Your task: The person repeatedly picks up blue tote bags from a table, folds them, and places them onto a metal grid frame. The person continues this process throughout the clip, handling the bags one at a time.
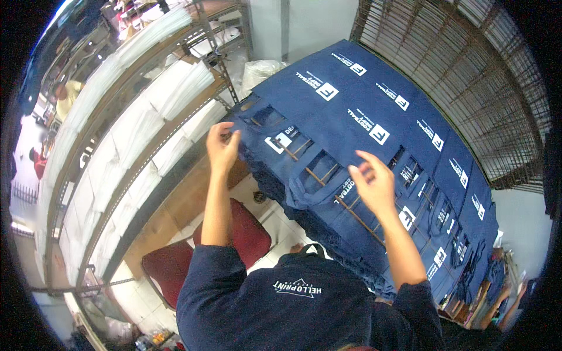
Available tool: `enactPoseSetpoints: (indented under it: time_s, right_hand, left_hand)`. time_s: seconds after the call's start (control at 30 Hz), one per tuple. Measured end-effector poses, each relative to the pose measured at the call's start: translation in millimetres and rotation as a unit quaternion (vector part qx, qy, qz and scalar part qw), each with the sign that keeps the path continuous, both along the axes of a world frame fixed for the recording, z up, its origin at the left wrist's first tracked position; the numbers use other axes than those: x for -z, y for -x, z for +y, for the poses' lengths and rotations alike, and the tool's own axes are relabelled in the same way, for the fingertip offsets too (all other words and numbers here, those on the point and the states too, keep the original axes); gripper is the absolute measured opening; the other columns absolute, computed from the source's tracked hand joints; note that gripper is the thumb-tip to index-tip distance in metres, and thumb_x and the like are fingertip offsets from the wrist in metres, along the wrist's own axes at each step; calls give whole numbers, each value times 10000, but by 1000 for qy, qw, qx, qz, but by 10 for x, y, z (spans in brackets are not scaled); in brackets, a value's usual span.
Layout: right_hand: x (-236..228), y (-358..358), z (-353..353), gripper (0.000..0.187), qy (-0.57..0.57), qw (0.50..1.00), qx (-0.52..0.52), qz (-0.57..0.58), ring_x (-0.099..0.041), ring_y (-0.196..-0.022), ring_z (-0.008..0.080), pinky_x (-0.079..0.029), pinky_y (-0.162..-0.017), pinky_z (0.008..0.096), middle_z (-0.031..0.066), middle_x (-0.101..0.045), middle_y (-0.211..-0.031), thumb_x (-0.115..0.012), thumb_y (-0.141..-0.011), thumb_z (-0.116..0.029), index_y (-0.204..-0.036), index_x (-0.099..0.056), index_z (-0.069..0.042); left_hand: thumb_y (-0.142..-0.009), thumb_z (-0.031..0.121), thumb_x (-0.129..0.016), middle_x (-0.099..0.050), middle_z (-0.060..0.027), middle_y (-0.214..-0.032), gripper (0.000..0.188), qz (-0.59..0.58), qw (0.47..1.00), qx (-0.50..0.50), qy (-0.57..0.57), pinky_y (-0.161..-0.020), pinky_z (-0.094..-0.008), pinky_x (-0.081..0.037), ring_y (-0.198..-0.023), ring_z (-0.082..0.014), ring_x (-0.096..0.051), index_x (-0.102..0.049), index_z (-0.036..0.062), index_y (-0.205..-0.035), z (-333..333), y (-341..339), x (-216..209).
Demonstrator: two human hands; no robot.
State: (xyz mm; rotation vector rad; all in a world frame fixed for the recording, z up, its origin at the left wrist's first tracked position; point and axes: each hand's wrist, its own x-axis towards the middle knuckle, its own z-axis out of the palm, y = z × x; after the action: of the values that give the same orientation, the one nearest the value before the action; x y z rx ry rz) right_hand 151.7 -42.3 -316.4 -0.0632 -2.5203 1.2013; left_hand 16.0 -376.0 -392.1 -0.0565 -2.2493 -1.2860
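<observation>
Dark blue cloth sheets with white printed logos lie spread over a large rack. Gaps along their near side bare thin brown rods and lower layers of blue cloth. Raised at the near left corner of the cloth, my left hand has its thumb and fingers apart, with nothing seen between them. Over the near edge of the cloth hovers my right hand, its index finger stretched, the other fingers loosely bent and partly blurred. Neither hand visibly holds anything.
Metal shelves with white stacks run along the left. Two dark red seats stand on the tiled floor below. A wire grid rack rises behind the cloth. Another person's hands show at the lower right.
</observation>
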Motion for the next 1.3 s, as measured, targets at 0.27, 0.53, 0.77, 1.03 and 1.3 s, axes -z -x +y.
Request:
enactPoseSetpoints:
  time_s: [0.27,0.53,0.77,1.03,1.3]
  right_hand:
    - [72,1072,-1248,250,-212,960,-171,62,-615,-787,331,-499,-681,438,98,-583,-936,-609,-783,-250,-1000,-631,-127]
    - [143,1360,-1522,179,-200,965,-161,46,-615,-793,331,-493,-689,443,105,-619,-830,-594,-789,-249,-837,-649,-86]
    - [207,1449,-1489,146,-131,982,-125,60,-622,-749,318,-487,-658,424,120,-635,-790,-581,-790,-193,-795,-611,-51]
    - [150,1503,-1442,171,-65,993,-92,39,-638,-680,281,-485,-632,384,114,-642,-709,-581,-800,-213,-805,-614,-45]
    - [46,1231,-1187,390,-64,980,-180,-51,-638,-689,277,-493,-638,376,101,-642,-715,-644,-746,-388,-1015,-628,-106]
  left_hand:
    - [-700,165,-707,-595,-48,-943,400,-13,993,33,-111,-653,-284,-445,-803,-152,-553,-606,85,-1079,404,-22,-2]
    - [-707,91,-713,-618,-84,-899,337,-19,976,79,-200,-617,-283,-456,-753,-156,-622,-471,45,-936,566,-96,17]
    - [-701,101,-724,-635,-120,-901,396,-14,978,42,-206,-618,-303,-480,-706,-176,-637,-435,38,-965,722,-24,-8]
    - [-709,78,-696,-590,-170,-945,514,-29,983,-25,-182,-636,-313,-478,-698,-195,-620,-375,48,-1109,766,-106,19]
    - [-661,129,-759,-355,-142,-1092,819,35,968,-140,-207,-804,-344,-398,-877,-202,-407,-258,25,-1300,599,-423,266]
